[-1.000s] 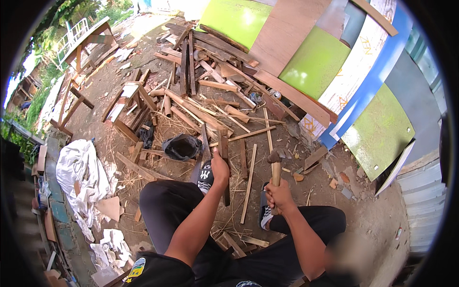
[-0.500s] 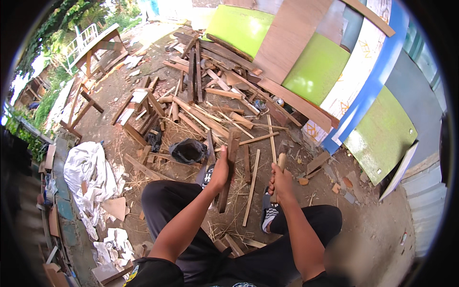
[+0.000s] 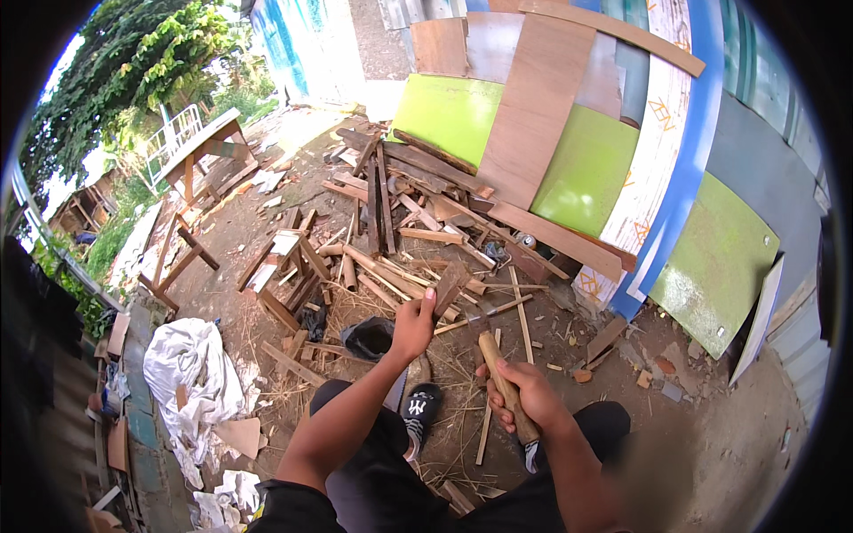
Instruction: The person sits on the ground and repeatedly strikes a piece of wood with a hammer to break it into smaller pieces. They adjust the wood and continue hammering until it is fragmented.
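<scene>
My left hand [image 3: 414, 327] is closed round a short, dark brown piece of wood [image 3: 452, 286], which tilts up and away with the thumb on its near side. Its lower part is hidden by the hand. In my right hand [image 3: 530, 397] is a thick, rounded wooden handle [image 3: 503, 369], slanting from upper left to lower right. What the handle belongs to, if anything, I cannot make out. The two held things are apart. Just left of my left hand, a black bucket-like container [image 3: 368, 338] stands on the ground.
A heap of scrap lumber [image 3: 382, 209] lies ahead, with a small wooden frame [image 3: 289, 266] to its left. Green panels [image 3: 582, 169] and plywood lean at the right. White cloth [image 3: 191, 364] lies on the left. Thin sticks [image 3: 521, 315] lie near my feet.
My left hand has raised and tilted the wood piece away from me. My right hand has moved lower and turned the handle to a slant. The view has tipped upward.
</scene>
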The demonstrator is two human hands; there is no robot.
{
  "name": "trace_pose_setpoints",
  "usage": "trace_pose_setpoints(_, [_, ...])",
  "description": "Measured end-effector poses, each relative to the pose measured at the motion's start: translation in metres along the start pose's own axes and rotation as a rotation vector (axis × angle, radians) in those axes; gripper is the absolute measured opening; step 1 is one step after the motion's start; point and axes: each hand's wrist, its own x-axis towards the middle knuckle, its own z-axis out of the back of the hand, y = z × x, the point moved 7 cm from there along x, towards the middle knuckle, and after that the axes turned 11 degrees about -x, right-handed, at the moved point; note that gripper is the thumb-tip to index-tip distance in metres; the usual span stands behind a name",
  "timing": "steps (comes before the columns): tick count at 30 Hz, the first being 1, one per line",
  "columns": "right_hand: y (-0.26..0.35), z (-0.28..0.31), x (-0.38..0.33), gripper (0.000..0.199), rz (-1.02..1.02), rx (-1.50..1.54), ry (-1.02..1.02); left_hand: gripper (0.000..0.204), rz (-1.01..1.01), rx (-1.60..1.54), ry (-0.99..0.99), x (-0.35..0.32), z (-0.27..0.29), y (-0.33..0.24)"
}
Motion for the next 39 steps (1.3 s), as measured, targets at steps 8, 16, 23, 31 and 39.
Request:
trace_pose_setpoints(8, [-0.038, 0.014, 0.03, 0.049, -0.224, 0.186, 0.108, 0.056, -0.045, 0.065, 0.096, -0.003, -0.03, 0.029])
trace_pose_setpoints(16, [-0.031, 0.014, 0.033, 0.049, -0.236, 0.35, 0.135, 0.055, 0.007, 0.186, 0.137, -0.001, -0.028, 0.039])
trace_pose_setpoints(23, [-0.023, 0.019, 0.024, 0.049, -0.205, 0.508, 0.21, 0.053, 0.025, 0.239, 0.13, -0.003, -0.032, 0.037])
trace_pose_setpoints(31, [-0.024, 0.022, 0.011, 0.052, -0.245, 0.494, 0.258, 0.043, -0.167, 0.294, 0.15, -0.001, -0.029, 0.027])
trace_pose_setpoints(39, [-0.022, 0.018, 0.001, 0.051, -0.246, 0.495, 0.283, 0.044, -0.148, 0.314, 0.206, -0.001, -0.031, 0.041])
